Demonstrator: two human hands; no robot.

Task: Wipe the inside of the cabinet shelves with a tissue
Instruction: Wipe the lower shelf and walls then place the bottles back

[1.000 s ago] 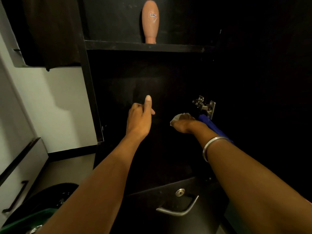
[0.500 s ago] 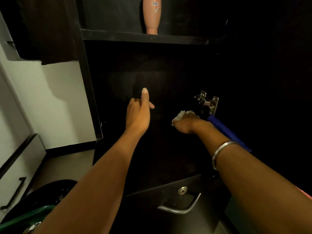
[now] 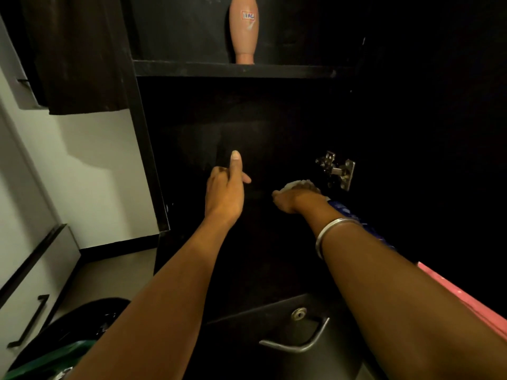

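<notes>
1. The black cabinet (image 3: 274,119) fills the view; its upper shelf (image 3: 233,69) sits above both hands.
2. A drawer (image 3: 288,338) with a metal handle (image 3: 296,344) lies below the cabinet opening.
3. A tan bottle (image 3: 244,28) stands upright on the shelf.
4. The left hand (image 3: 223,192) reaches into the cabinet, fingers curled, thumb up, holding nothing.
5. The right hand (image 3: 295,198) presses a white tissue (image 3: 297,184) inside the cabinet, fingers curled over it.
6. A metal hinge (image 3: 338,171) sits just beside the tissue; a blue object (image 3: 354,215) lies under the right wrist.
</notes>
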